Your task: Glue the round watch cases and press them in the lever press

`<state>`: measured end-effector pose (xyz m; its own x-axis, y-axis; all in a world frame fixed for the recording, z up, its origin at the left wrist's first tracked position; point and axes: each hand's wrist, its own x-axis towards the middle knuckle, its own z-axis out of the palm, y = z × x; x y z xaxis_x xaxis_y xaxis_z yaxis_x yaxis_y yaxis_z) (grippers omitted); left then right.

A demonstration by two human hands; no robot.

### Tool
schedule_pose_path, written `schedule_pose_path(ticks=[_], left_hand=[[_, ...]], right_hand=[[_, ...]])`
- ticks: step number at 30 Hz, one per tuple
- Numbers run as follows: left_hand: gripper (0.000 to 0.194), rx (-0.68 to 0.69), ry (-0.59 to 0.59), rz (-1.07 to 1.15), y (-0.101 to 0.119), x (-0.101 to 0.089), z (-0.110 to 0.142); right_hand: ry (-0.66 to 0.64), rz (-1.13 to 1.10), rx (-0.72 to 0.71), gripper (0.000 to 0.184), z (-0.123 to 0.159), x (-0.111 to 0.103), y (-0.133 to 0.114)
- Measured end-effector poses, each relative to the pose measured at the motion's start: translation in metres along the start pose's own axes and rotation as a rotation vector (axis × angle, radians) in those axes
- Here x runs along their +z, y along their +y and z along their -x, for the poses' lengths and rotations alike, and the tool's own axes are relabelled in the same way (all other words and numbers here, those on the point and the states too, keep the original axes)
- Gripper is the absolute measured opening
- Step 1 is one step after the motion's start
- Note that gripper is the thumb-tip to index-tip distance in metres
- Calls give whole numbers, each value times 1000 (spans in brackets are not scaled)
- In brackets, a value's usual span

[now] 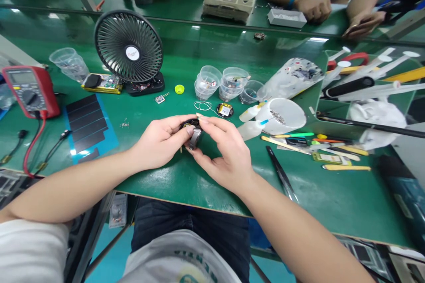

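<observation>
Both hands [195, 141] hold a small dark device [193, 133].

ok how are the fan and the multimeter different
The fan is black, while the multimeter has a red casing. The fan's front is a round grille; the multimeter's has a screen and dial. The fan looks bigger than the multimeter. Both stand on the green workbench.

Your green surface [212, 196] lay bare between the blue sheet [91, 126] and the black tweezers [281, 173]; beyond, the fan [129, 46] and clear cups [209, 82] blocked reach.
</observation>
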<state>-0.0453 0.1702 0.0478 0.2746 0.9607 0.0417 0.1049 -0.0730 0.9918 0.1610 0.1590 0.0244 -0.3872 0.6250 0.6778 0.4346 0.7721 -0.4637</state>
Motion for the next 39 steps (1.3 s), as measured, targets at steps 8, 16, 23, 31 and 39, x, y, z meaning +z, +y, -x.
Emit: schedule_pose_path(ticks=[8,16,23,31,39], left_hand=[[40,13,18,-33,-2,-1,1],[34,17,14,-18,1,0,0],[32,73,36,-42,-1,1,0],[33,132,67,-103,-2,1,4],[31,165,89,-133,-2,2,5]], right_hand=[[-3,-21,8,73,1,0,0],[-16,-19,-21,73,1,-1,0],[2,-2,-59,70,2,0,0],[22,17,-91,79,4,0,2],[33,29,-121,72,2,0,1]])
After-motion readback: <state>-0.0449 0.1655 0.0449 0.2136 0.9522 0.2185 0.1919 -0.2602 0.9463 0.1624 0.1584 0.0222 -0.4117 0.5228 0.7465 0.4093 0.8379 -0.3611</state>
